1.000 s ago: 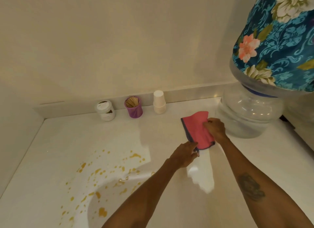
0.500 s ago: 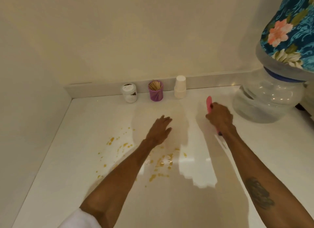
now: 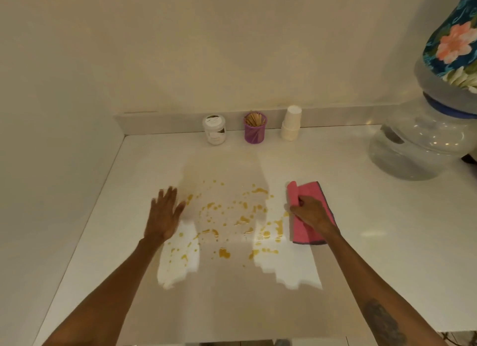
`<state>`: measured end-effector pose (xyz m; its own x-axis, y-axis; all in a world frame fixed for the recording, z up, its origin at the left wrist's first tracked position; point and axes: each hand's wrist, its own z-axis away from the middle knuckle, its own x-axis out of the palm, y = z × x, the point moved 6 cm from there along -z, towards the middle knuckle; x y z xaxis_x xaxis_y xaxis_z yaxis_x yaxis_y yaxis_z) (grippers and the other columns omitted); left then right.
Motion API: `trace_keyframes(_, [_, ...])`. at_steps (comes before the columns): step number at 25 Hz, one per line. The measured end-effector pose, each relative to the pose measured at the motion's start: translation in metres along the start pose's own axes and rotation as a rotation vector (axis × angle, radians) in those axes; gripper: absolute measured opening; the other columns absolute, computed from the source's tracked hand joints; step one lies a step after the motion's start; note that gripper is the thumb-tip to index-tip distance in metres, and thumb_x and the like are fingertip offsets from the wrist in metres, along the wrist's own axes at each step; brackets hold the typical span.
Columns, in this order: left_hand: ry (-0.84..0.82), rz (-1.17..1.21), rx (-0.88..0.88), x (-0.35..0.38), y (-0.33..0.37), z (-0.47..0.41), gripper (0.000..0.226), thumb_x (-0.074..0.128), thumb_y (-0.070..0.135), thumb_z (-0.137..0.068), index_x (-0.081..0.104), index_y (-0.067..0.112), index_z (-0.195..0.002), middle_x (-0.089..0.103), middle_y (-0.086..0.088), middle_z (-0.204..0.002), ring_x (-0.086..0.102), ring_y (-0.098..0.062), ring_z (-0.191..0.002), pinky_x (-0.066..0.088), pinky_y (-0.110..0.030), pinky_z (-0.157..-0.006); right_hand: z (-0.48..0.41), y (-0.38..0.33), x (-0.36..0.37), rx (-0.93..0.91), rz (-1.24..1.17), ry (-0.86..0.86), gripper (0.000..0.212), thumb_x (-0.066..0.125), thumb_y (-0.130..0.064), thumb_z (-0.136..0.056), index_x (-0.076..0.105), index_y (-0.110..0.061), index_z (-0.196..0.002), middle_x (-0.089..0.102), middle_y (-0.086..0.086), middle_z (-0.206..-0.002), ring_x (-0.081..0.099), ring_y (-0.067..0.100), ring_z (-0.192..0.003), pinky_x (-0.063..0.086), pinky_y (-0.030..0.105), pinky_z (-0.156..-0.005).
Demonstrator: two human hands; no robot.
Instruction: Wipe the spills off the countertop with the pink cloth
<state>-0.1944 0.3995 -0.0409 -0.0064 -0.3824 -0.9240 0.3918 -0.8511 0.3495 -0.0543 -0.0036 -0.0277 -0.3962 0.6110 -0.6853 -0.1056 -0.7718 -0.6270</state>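
Yellow-orange spills (image 3: pixel 232 219) lie scattered as drops and small puddles across the middle of the white countertop (image 3: pixel 374 216). The pink cloth (image 3: pixel 304 232), edged in grey, lies flat on the counter just right of the spills, its left edge curled up. My right hand (image 3: pixel 311 212) presses on it, fingers gripping the curled edge. My left hand (image 3: pixel 164 215) rests flat on the counter at the left edge of the spills, fingers spread, holding nothing.
Against the back wall stand a white jar (image 3: pixel 214 129), a purple cup of wooden sticks (image 3: pixel 255 127) and stacked white paper cups (image 3: pixel 291 126). A large clear water bottle (image 3: pixel 423 144) with a floral cover stands at the far right. A side wall borders the left.
My right hand brought the cloth from near the water bottle down flat beside the spills. My left hand let go of the cloth and moved left, landing flat on the counter.
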Motion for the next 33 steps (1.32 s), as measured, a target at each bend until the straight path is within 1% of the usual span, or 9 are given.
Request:
trace_keyframes(12, [0.090,-0.033,-0.186,0.000,-0.118,0.028,0.063,0.013,0.045,-0.105,0.019,0.015,-0.160,0.011,-0.010,-0.170,0.004,-0.035,-0.157,0.003,-0.056,-0.125,0.004,-0.008,0.029,-0.081,-0.246,0.165,0.025,0.058,-0.022,-0.101,0.053,-0.008,-0.080,0.050,0.003,-0.066,0.046,0.016,-0.055,0.036,0.027,-0.053])
trace_keyframes(15, [0.134,-0.010,-0.172,0.001,-0.120,0.028,0.071,0.006,0.049,-0.099,0.020,0.015,-0.160,0.012,-0.008,-0.170,0.004,-0.033,-0.158,0.001,-0.052,-0.126,0.012,0.004,0.019,-0.060,-0.305,0.482,0.026,0.049,-0.018,-0.104,0.066,-0.007,-0.089,0.060,0.003,-0.079,0.049,0.010,-0.064,0.045,0.032,-0.067])
trace_keyframes(17, [0.163,0.006,-0.176,0.004,-0.120,0.029,0.068,0.005,0.050,-0.103,0.020,0.016,-0.160,0.012,-0.006,-0.170,0.003,-0.030,-0.158,-0.001,-0.049,-0.127,0.013,0.004,0.016,-0.101,-0.248,0.586,0.025,0.046,-0.012,-0.105,0.069,-0.008,-0.114,0.068,0.008,-0.105,0.060,0.015,-0.084,0.052,0.038,-0.084])
trace_keyframes(18, [0.171,0.008,-0.180,0.005,-0.121,0.029,0.065,0.007,0.049,-0.105,0.019,0.017,-0.160,0.012,-0.005,-0.170,0.003,-0.028,-0.158,-0.002,-0.048,-0.127,0.007,0.002,0.022,-0.135,-0.194,0.515,0.031,0.044,-0.016,-0.108,0.063,-0.008,-0.130,0.067,0.011,-0.124,0.063,0.023,-0.103,0.052,0.044,-0.098])
trace_keyframes(20, [0.173,0.009,-0.194,0.008,-0.122,0.028,0.061,0.012,0.047,-0.107,0.018,0.018,-0.160,0.011,-0.003,-0.170,0.001,-0.026,-0.158,-0.002,-0.047,-0.128,-0.007,0.001,0.046,-0.157,0.087,0.265,0.053,0.032,-0.034,-0.111,0.033,-0.011,-0.159,0.036,0.010,-0.164,0.035,0.030,-0.150,0.018,0.045,-0.129])
trace_keyframes(21, [0.173,0.007,-0.203,0.010,-0.123,0.028,0.060,0.013,0.046,-0.107,0.018,0.019,-0.160,0.011,-0.002,-0.170,0.001,-0.025,-0.158,-0.002,-0.047,-0.128,-0.013,0.003,0.057,-0.173,0.280,0.177,0.063,0.025,-0.044,-0.110,0.014,-0.013,-0.164,0.013,0.007,-0.171,0.012,0.027,-0.159,-0.002,0.042,-0.129])
trace_keyframes(23, [0.185,0.000,-0.207,0.010,-0.125,0.026,0.060,0.012,0.046,-0.107,0.016,0.020,-0.160,0.010,-0.001,-0.170,0.000,-0.023,-0.158,-0.002,-0.047,-0.129,-0.024,0.008,0.070,-0.219,0.541,0.119,0.077,0.014,-0.061,-0.105,-0.010,-0.017,-0.162,-0.015,0.002,-0.169,-0.011,0.024,-0.159,-0.018,0.042,-0.124])
trace_keyframes(26, [0.186,0.021,-0.204,0.010,-0.126,0.025,0.064,0.006,0.051,-0.105,0.016,0.021,-0.160,0.008,0.002,-0.170,-0.001,-0.021,-0.158,-0.003,-0.046,-0.129,-0.050,0.009,0.067,-0.257,0.662,0.112,0.077,-0.003,-0.060,-0.097,-0.014,-0.017,-0.160,-0.014,0.005,-0.170,-0.012,0.026,-0.159,-0.012,0.048,-0.128])
trace_keyframes(33, [0.196,-0.007,-0.204,0.010,-0.123,0.022,0.070,-0.001,0.058,-0.101,0.013,0.024,-0.160,0.006,0.005,-0.169,-0.003,-0.018,-0.158,-0.003,-0.045,-0.129,-0.102,-0.094,0.108,-0.457,0.595,-0.029,0.058,0.015,-0.036,-0.111,-0.007,-0.024,-0.163,-0.012,0.004,-0.172,-0.016,0.024,-0.158,-0.009,0.049,-0.129])
